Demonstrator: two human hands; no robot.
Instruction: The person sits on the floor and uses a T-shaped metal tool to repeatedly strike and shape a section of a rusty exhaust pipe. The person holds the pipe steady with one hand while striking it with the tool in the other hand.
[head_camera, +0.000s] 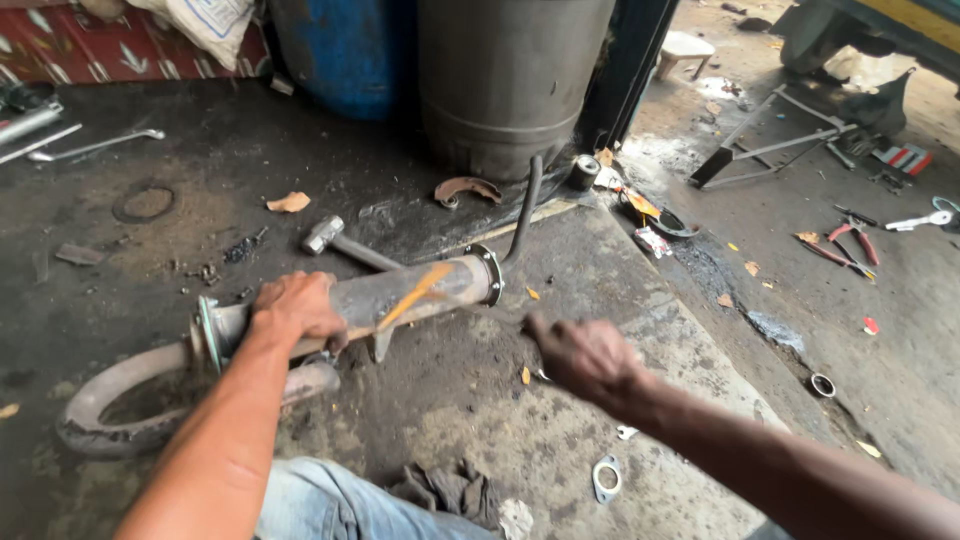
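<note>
Our left hand (297, 308) clamps the pipe (400, 297) near its left flange, pinning it to the greasy floor (560, 290); our right hand (585, 355) hangs loosely curled and holding nothing, just off the far flange. We judge this a steadying step; next needs a tool, and the hammer (345, 243) lies just behind.

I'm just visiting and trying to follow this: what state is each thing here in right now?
Left hand: gripped over the metal pipe.
Right hand: closed in a fist, off the pipe; contents not visible.
Metal pipe: lying on the floor, rusty, flanged at both ends.
Hammer: lying untouched behind the pipe.
Red pliers: lying on the floor, handles spread.
Gasket: flat on the floor.
</note>
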